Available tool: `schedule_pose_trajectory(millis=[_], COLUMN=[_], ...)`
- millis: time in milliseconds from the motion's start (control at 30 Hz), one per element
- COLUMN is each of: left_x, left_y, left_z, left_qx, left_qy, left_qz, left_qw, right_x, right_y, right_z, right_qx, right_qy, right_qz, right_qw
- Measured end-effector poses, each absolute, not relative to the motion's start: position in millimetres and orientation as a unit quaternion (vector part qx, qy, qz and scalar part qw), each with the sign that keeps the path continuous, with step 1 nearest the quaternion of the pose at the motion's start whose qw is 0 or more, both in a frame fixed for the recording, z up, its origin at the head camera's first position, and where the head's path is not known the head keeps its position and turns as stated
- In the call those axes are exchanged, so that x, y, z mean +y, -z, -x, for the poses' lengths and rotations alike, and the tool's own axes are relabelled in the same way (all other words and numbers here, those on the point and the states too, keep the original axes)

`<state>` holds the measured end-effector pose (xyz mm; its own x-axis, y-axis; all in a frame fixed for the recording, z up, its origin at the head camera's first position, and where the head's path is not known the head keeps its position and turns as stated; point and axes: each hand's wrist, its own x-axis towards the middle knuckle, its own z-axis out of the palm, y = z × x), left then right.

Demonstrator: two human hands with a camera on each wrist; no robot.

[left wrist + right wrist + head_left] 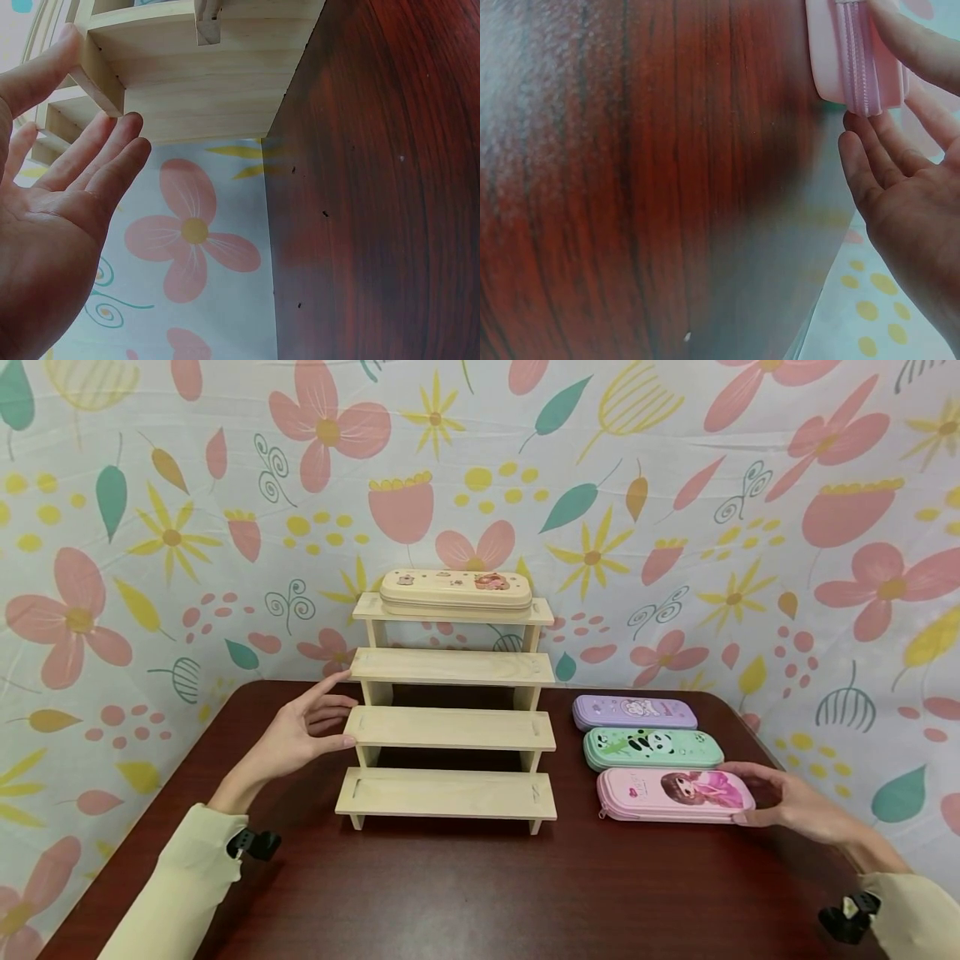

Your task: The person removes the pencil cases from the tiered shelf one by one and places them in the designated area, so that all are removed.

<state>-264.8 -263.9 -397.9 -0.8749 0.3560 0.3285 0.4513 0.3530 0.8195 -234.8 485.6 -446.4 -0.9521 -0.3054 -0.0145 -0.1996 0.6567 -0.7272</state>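
Note:
A four-step wooden display rack (453, 727) stands on the dark table. Beside its left end is my left hand (303, 732), its fairly straight fingers and thumb against the edges of the steps. My right hand (795, 806) grips the right end of a pink pencil case (652, 793) with a doll-like girl on its lid, thumb at the front edge and index finger at the back corner. Its zipper end faces the palm in the right wrist view. Behind it lie a green panda pencil case (622, 749) and a purple pencil case (600, 713). A cream pencil case (450, 597) rests on the rack's top step.
The dark reddish-brown table (450, 893) reaches back to a flower-patterned cloth (487, 460) hanging behind it. The three cases on the right lie in a row, front to back, close to the table's right edge.

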Motion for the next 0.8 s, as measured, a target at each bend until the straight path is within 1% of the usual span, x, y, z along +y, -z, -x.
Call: schedule_pose_trajectory(millis=[500, 700, 800], left_x=[-264, -264, -264], left_y=[398, 398, 397], left_z=[265, 265, 265], left_qx=[-0.821, -0.821, -0.822], left_qy=[0.513, 0.513, 0.512], left_qz=[0.247, 0.246, 0.246], left_qw=[0.048, 0.048, 0.047], right_x=[486, 486, 485], right_y=[445, 438, 431], right_z=[236, 233, 232], right_qx=[0.912, 0.904, 0.898], right_qy=[0.38, 0.391, 0.401], right_qz=[0.139, 0.166, 0.174], right_qw=[0.072, 0.05, 0.051])
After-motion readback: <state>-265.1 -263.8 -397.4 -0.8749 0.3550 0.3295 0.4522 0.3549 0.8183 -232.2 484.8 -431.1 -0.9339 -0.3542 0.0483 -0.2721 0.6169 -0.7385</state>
